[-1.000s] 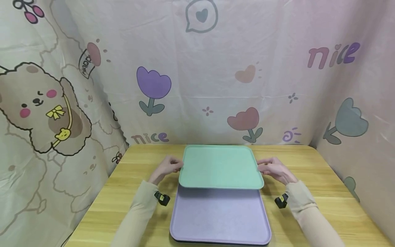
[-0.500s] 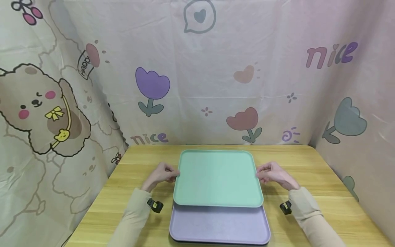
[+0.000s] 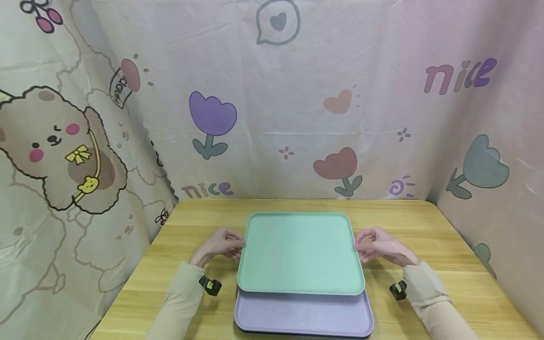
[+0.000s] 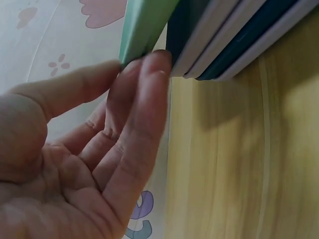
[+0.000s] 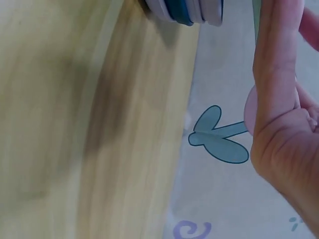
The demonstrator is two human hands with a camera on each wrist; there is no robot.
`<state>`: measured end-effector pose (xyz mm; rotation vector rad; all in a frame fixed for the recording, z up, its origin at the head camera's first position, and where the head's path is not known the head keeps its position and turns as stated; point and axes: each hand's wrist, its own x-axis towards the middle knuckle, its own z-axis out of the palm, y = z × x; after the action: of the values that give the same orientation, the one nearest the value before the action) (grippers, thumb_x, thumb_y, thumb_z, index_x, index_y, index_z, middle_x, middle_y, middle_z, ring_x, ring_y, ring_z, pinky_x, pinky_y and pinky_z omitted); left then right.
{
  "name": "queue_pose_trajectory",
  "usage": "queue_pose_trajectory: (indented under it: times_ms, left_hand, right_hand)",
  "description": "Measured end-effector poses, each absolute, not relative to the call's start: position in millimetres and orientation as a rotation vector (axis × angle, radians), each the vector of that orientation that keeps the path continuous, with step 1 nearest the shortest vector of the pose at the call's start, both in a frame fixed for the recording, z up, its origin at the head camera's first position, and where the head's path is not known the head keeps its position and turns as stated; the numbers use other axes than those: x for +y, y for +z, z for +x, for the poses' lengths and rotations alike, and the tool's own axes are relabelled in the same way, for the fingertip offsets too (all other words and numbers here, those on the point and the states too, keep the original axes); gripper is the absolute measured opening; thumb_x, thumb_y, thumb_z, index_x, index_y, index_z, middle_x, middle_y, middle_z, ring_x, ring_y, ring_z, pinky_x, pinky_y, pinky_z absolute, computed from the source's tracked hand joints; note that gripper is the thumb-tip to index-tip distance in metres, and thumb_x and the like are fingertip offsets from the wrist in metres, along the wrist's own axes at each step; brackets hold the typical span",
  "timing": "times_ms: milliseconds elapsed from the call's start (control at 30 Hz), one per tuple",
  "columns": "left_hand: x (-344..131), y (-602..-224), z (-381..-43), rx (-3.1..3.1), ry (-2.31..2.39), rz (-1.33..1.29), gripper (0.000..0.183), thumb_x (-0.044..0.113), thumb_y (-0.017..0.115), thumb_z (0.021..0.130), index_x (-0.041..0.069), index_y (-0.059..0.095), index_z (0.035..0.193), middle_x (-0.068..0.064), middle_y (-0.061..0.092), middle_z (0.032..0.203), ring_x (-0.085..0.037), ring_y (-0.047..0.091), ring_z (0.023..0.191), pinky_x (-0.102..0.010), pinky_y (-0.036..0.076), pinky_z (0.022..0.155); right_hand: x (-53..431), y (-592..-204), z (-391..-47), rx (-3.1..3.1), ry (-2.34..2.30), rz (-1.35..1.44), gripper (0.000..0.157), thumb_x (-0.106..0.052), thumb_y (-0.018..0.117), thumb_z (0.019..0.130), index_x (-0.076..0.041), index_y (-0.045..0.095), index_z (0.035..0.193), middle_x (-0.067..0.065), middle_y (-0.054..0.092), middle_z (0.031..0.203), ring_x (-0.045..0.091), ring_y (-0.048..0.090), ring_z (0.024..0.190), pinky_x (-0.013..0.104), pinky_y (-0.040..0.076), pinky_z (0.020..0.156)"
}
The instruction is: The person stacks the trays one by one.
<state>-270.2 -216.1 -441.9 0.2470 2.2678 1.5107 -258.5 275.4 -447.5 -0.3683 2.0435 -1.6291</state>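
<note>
A mint-green tray [image 3: 301, 252] is held level by both hands above a lilac tray [image 3: 303, 314], covering its far part in the head view. My left hand [image 3: 218, 244] pinches the green tray's left edge; the left wrist view shows thumb and fingertips [image 4: 157, 62] at its rim. On the opposite edge, my right hand [image 3: 382, 246] pinches the rim with thumb and fingers. Side-on in the left wrist view, a gap separates the green tray from a stack of trays [image 4: 244, 37], lilac and dark blue. The stack's corner [image 5: 182, 11] also shows in the right wrist view.
The trays stand on a wood-grain table [image 3: 425, 222]. Behind and at both sides hangs a printed cloth [image 3: 272, 94], meeting the table at its far edge. Small black cameras [image 3: 211, 285] sit on the wrists.
Both hands have brought the green tray toward the person and over the lilac tray, so less of the lilac tray shows. The grip on each side stays the same.
</note>
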Motion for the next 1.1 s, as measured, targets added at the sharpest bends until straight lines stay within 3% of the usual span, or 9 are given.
queue_pose_trajectory:
  times_ms: [167, 333, 667, 967, 1100]
  left_hand:
    - [-217, -439, -267, 2.216, 1.467, 0.278, 0.024, 0.011, 0.066, 0.095, -0.011, 0.067, 0.106, -0.010, 0.074, 0.078, -0.013, 0.070, 0.064, -0.039, 0.065, 0.070]
    - [-218, -437, -263, 2.194, 1.415, 0.310, 0.022, 0.012, 0.065, 0.095, -0.009, 0.068, 0.102, -0.011, 0.073, 0.077, -0.013, 0.071, 0.063, -0.040, 0.065, 0.070]
    - [-218, -441, -259, 2.175, 1.362, 0.318, 0.024, 0.016, 0.065, 0.096, -0.007, 0.069, 0.096, -0.010, 0.075, 0.073, -0.014, 0.071, 0.061, -0.038, 0.065, 0.066]
    - [-213, -445, -255, 2.229, 1.301, 0.315, 0.028, 0.019, 0.062, 0.098, -0.005, 0.068, 0.086, -0.006, 0.072, 0.065, -0.011, 0.068, 0.054, -0.033, 0.064, 0.059]
    - [-210, -444, -253, 2.270, 1.262, 0.315, 0.028, 0.017, 0.061, 0.097, -0.004, 0.069, 0.081, -0.004, 0.071, 0.062, -0.010, 0.067, 0.052, -0.030, 0.063, 0.056]
  right_hand:
    - [277, -450, -256, 1.996, -1.597, -0.398, 0.017, -0.011, 0.063, 0.096, 0.001, 0.056, 0.105, 0.006, 0.071, 0.079, 0.013, 0.071, 0.067, 0.038, 0.065, 0.072]
    - [279, -453, -256, 1.954, -1.547, -0.418, 0.015, -0.014, 0.062, 0.097, -0.002, 0.056, 0.102, 0.004, 0.072, 0.076, 0.012, 0.071, 0.065, 0.033, 0.065, 0.067]
    - [284, -460, -254, 1.813, -1.526, -0.503, 0.004, -0.007, 0.058, 0.098, -0.004, 0.060, 0.098, 0.002, 0.074, 0.076, 0.012, 0.073, 0.067, 0.027, 0.064, 0.065]
    - [282, -464, -249, 1.846, -1.467, -0.502, 0.012, -0.009, 0.059, 0.098, 0.002, 0.063, 0.100, 0.002, 0.074, 0.075, 0.011, 0.072, 0.065, 0.025, 0.063, 0.062]
    - [281, -465, -248, 1.873, -1.419, -0.544, 0.023, -0.010, 0.060, 0.097, 0.014, 0.059, 0.096, 0.003, 0.073, 0.072, 0.011, 0.070, 0.062, 0.024, 0.061, 0.059]
